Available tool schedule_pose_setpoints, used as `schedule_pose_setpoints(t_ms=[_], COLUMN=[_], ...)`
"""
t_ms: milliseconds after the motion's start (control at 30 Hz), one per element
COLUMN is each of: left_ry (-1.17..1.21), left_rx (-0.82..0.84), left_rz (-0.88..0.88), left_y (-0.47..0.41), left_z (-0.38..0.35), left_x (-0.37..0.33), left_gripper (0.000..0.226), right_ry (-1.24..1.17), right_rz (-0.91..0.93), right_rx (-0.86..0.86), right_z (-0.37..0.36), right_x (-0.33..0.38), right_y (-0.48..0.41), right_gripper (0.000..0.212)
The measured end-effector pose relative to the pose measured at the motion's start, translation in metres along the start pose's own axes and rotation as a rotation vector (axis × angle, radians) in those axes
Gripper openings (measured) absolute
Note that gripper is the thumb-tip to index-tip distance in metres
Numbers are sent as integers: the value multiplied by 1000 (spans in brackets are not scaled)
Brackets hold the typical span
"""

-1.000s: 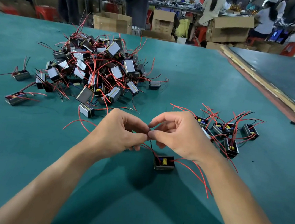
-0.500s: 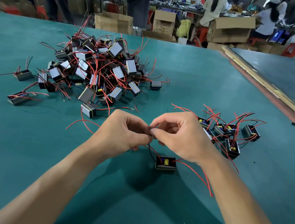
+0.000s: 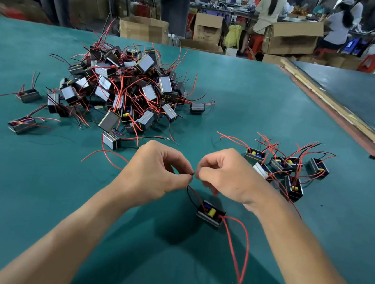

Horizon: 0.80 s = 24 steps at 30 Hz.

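Note:
A small black module [image 3: 210, 213] with a yellow part inside lies on the green table [image 3: 233, 105] just below my hands. A black and a red wire rise from it to my fingertips. My left hand [image 3: 154, 173] and my right hand [image 3: 227, 174] meet above it, each pinching the wire ends between thumb and forefinger. Two more red wires [image 3: 237, 249] trail from the module toward me on the right.
A big heap of similar modules with red wires [image 3: 122, 86] sits at the back left, with strays around it. A small group of open-top modules [image 3: 284, 170] lies to the right. A wooden strip [image 3: 341, 113] borders the table's right side. People and cardboard boxes [image 3: 291, 36] are beyond.
The module has tilted and shifted slightly under my hands. My fingertips stay together on the wire ends, with the trailing red wires swung nearer to me.

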<state>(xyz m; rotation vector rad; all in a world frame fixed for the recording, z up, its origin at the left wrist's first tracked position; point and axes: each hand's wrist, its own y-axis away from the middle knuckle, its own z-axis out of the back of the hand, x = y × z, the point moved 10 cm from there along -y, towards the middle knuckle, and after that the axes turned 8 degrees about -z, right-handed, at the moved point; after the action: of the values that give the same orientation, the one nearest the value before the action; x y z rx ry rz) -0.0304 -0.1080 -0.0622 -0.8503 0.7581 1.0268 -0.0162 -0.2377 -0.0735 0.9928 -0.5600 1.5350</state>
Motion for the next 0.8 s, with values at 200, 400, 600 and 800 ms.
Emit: schedule_pose_setpoints(t_ms=[200, 400, 600, 800], left_ry=[123, 202, 211, 171], left_rx=[60, 88, 107, 76], left_rz=[52, 78, 80, 54], left_y=[-2, -1, 0, -1], left_z=[-3, -1, -2, -1], left_x=[5, 8, 8, 6], left_gripper=[14, 11, 10, 10], right_ry=[-73, -64, 15, 57], right_rz=[87, 258, 301, 283], right_rx=[27, -4, -12, -61], right_z=[2, 12, 9, 7], right_x=[8, 24, 29, 28], right_y=[5, 12, 14, 13], right_gripper=[20, 13, 13, 22])
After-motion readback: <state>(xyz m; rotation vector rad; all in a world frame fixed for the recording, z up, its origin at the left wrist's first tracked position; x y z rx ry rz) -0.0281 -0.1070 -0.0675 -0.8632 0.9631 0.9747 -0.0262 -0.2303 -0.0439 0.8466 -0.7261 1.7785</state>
